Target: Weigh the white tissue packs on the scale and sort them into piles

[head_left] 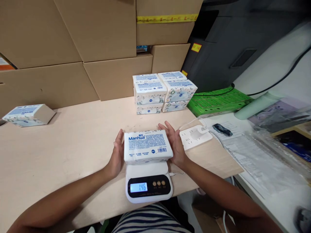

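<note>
A white tissue pack with blue "Manhua" print lies flat on a small white digital scale. The scale's lit display shows digits that look like 146; whether a decimal point is there is hard to read. At the pack's left side is my left hand, fingers stretched out and pointing away from me. My right hand flanks the right side, its fingers spread and its palm close against the pack's end. Whether either palm presses on the pack cannot be seen clearly.
More tissue packs are stacked behind the scale, and a single pack lies far left. Cardboard boxes wall the back. A white power strip with cables sits right, near a green plastic crate and plastic bags.
</note>
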`<state>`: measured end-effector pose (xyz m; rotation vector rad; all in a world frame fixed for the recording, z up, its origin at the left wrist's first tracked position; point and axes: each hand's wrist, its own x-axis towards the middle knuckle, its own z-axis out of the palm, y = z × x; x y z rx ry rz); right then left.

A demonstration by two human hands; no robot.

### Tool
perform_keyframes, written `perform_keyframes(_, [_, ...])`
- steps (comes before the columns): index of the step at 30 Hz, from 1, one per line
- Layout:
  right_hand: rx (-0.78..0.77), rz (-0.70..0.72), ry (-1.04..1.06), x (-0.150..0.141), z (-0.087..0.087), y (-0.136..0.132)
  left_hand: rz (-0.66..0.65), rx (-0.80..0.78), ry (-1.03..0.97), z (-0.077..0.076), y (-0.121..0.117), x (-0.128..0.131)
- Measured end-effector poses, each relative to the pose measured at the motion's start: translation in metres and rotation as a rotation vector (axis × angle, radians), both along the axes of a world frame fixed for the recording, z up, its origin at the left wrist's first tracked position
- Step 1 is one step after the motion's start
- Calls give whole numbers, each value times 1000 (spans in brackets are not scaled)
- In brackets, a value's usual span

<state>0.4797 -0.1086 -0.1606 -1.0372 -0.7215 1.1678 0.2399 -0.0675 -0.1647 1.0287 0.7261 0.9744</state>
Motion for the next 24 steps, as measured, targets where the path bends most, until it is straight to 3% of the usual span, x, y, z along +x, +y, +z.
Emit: perform_keyframes(24, [-35,9,-56,3,-1,-2,-15,16,2,1,-3,5])
